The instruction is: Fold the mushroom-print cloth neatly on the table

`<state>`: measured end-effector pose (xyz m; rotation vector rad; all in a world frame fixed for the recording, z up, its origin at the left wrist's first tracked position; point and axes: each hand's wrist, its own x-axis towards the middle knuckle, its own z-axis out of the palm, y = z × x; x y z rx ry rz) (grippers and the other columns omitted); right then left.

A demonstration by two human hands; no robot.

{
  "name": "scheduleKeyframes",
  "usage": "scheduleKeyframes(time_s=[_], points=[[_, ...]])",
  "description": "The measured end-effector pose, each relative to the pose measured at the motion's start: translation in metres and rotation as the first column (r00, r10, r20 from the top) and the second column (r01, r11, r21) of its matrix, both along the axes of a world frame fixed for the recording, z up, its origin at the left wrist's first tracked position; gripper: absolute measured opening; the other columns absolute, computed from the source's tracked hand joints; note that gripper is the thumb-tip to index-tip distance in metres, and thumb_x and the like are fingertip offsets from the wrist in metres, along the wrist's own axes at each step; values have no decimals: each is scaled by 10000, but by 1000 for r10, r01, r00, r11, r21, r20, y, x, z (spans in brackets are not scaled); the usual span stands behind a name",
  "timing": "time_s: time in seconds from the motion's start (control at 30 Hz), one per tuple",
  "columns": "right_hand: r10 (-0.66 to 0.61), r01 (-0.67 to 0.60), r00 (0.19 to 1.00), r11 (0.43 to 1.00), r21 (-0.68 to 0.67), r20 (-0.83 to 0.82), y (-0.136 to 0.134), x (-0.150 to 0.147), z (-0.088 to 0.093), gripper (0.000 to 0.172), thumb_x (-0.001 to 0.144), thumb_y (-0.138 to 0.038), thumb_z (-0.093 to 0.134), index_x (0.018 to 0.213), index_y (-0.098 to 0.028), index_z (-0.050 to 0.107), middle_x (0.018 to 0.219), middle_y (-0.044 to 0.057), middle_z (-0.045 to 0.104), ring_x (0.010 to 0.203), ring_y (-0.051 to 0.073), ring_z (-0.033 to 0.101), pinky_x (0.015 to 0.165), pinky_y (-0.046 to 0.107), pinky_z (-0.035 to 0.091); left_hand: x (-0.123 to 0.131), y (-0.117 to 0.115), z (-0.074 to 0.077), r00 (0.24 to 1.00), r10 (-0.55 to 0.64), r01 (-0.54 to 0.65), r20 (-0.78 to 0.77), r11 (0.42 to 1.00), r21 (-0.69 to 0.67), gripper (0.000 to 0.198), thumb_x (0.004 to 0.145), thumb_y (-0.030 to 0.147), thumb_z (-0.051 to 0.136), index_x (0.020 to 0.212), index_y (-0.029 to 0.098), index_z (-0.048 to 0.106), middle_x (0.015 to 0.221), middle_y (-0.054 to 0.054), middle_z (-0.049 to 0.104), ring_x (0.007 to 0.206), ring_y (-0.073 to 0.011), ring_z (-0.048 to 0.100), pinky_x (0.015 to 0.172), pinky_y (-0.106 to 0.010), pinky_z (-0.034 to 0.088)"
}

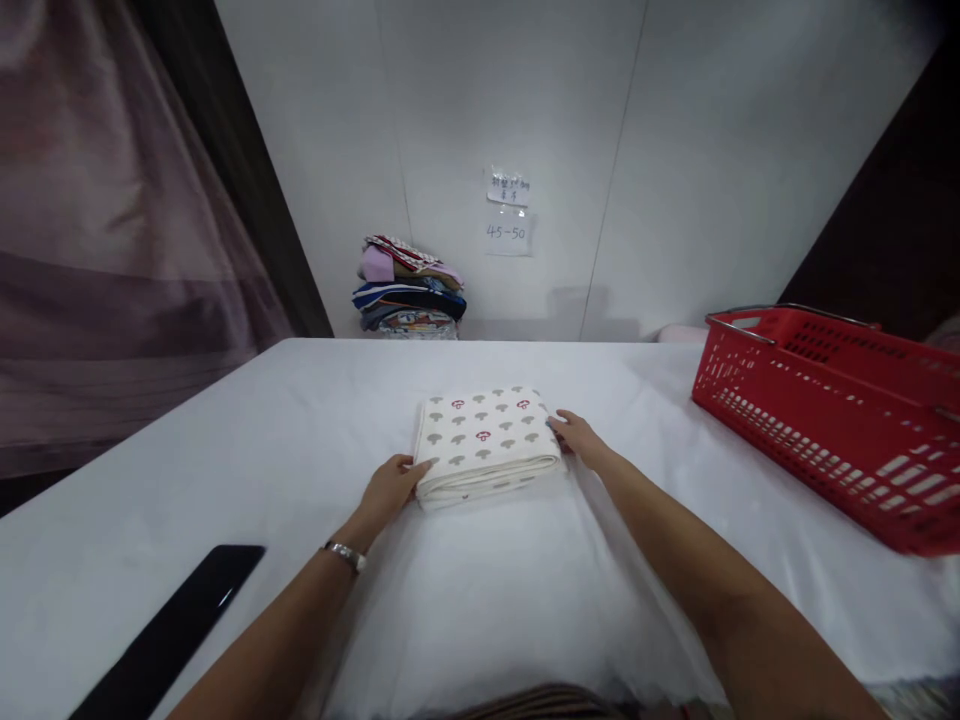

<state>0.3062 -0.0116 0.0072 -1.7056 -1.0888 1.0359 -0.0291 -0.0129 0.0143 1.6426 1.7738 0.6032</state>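
Cream folded cloth (484,440), printed with grey and red mushroom shapes, lies flat near the middle of the white-covered bench (225,440), long side toward the person. Left hand (390,492) sits at the near-left corner and right hand (579,436) at the right edge, toward the far corner, so the cloth is bracketed between them. Left fingers (416,467) are curled close together, tips against the corner of the stack; whether they tuck under the bottom layer or only press its side, cannot tell. Right fingers (561,421) are extended and lie loosely side by side, tips touching the cloth's edge, nothing pinched. A wristwatch (346,555) shows on the left wrist. Judgement on the work in hand, handling the folded stack from both ends: equal, gentle pressure from each side should keep the layers aligned, and any lift probably wants fingers under the lowest layer so the folds do not slide apart. The near edge looks slightly uneven, so squaring it with flat palms seems wise. A red basket (832,420) stands well apart on the right; a pile of clothes (409,290) sits by the far wall under a paper note (508,212); a dark flat object (172,630) lies near left.
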Motion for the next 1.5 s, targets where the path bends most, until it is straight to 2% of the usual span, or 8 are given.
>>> scheduleKeyframes(time_s=[0.1,0.2,0.3,0.4,0.63,0.93,1.27,1.5], points=[[24,-27,998,999,-39,-61,-23,4,-5,624,802,-448,546,1323,-139,395,964,103,664,723,162,632,577,258,521,10,-7,14,977,31,18,-211,973,230,567,766,542,507,1173,148,485,1050,-101,592,905,-243,568,756,-326,428],[45,-48,991,999,-18,-129,-35,6,-14,594,789,-413,573,1299,-147,424,860,62,656,629,132,596,535,251,520,42,-16,30,914,-105,293,-392,839,458,354,841,403,469,1113,187,538,1126,-98,555,1059,-251,485,913,-350,356],[74,-70,994,996,54,-75,-39,8,-24,521,783,-347,560,1261,-163,469,823,32,637,518,98,533,482,240,490,89,-27,36,783,-392,602,-484,673,429,216,854,306,478,1018,211,583,1076,-63,571,1023,-216,490,892,-324,360],[98,-110,990,986,122,97,-43,11,-25,469,762,-272,528,1221,-178,511,857,24,642,547,107,542,538,252,478,130,-30,34,683,-490,718,-542,589,371,202,851,238,483,1030,214,573,1050,-51,569,1002,-206,485,899,-342,343],[107,-180,952,954,241,286,-54,16,-9,225,711,-235,461,862,-210,625,717,-18,628,665,144,559,651,260,437,166,-23,31,623,-478,748,-620,597,291,199,837,187,475,1019,217,547,1002,-54,553,984,-215,468,830,-343,350],[300,-374,886,913,164,354,-65,4,6,354,686,-197,547,1036,-232,517,791,-26,632,643,123,537,599,227,385,175,-15,23,589,-462,779,-663,542,314,138,848,202,450,953,211,540,944,-39,567,917,-198,496,789,-321,360],[197,-287,910,934,212,365,-67,-9,2,302,724,-331,554,1007,-247,490,749,-40,576,634,127,525,574,231,362,184,-9,24,754,-444,616,-485,735,285,52,774,250,541,821,228,534,858,21,592,784,-152,541,631,-262,358],[194,-280,924,930,237,330,-62,-5,-7,271,738,-293,522,1004,-249,503,704,-54,549,590,112,502,563,228,369,181,-12,23,726,-449,651,-521,692,311,63,781,227,542,840,216,523,848,10,589,787,-155,549,638,-262,373]])
